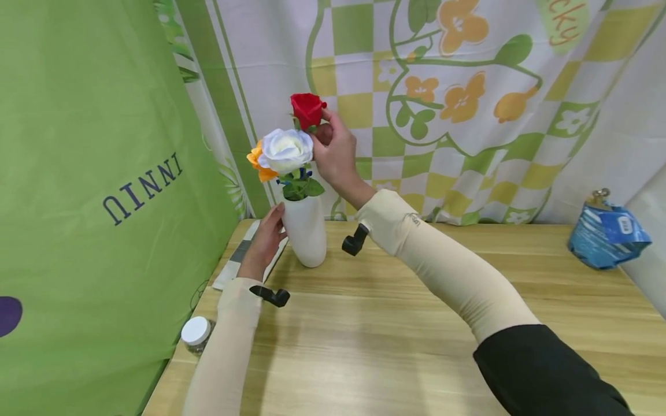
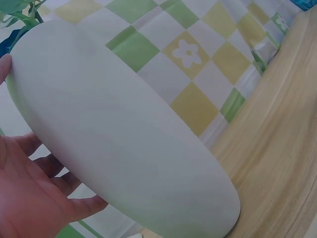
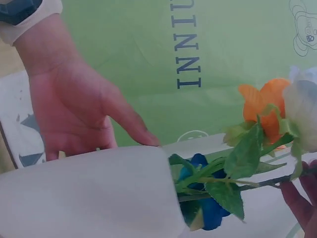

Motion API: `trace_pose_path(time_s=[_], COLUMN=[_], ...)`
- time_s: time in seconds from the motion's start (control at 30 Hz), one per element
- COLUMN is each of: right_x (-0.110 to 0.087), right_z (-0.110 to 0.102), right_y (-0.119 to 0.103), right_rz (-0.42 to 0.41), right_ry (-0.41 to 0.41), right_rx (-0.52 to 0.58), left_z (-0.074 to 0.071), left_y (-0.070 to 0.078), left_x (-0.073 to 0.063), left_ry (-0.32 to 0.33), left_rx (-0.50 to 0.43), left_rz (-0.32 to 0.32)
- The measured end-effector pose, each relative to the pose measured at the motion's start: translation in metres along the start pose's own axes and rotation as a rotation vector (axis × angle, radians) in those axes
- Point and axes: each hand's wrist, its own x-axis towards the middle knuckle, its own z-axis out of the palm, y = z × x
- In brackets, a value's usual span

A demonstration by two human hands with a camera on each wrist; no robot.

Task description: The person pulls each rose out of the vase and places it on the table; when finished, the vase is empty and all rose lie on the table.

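A white vase (image 1: 305,231) stands on the table, holding a white rose (image 1: 286,151), an orange flower (image 1: 260,162) and small blue blooms (image 3: 210,213) among green leaves. My left hand (image 1: 264,245) holds the vase from its left side. Its thumb lies at the rim, and its fingers (image 2: 89,207) pass partly behind the wall. Above, my right hand (image 1: 335,151) pinches a red rose (image 1: 307,110) just below its bloom. In the right wrist view its dark stem (image 3: 267,182) runs from the vase mouth to these fingertips.
A white-lidded jar (image 1: 196,332) sits near the table's left edge, beside my left forearm. Behind the left hand lies a flat grey and white item (image 1: 229,271). A blue pouch (image 1: 606,234) stands far right. Green cloth (image 1: 93,144) and a patterned curtain (image 1: 354,69) border the wooden table (image 1: 364,341).
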Motion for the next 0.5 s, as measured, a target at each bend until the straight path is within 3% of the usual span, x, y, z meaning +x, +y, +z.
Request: trace_pose_path(time_s=[0.5], right_x=[0.012], right_z=[-0.007], right_y=[-0.011], right_rz=[-0.07], right_ry=[-0.111], right_rx=[-0.175], left_z=[-0.001], left_y=[0.0], left_x=[0.001], left_ry=[-0.004], left_rx=[0.003], left_rz=[0.005])
